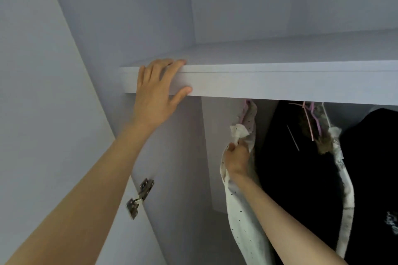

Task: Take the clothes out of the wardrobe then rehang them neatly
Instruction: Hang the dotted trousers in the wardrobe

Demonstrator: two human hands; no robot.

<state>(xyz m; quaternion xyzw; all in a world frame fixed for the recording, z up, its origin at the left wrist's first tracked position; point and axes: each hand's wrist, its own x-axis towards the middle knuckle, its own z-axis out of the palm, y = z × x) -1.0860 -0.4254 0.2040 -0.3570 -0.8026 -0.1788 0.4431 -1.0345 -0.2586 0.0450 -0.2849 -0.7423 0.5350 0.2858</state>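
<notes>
A white garment with small dark dots (241, 217) hangs on a pink hanger (245, 106) at the left end of the wardrobe's hanging space. My right hand (237, 157) grips this garment near its collar. My left hand (157, 90) rests on the front edge of the white shelf (280, 82), fingers over the top and thumb on the face. To the right hang a black garment (290, 168), a white patterned one (344, 178) and another black one with print (377, 168), on pink and white hangers (310, 118). The rail is hidden behind the shelf.
The open wardrobe door (43, 92) stands at my left, with a metal hinge (140, 196) on its inner side. The wardrobe's side panel (183, 157) is just left of the dotted garment. The compartment above the shelf shows only bare white walls.
</notes>
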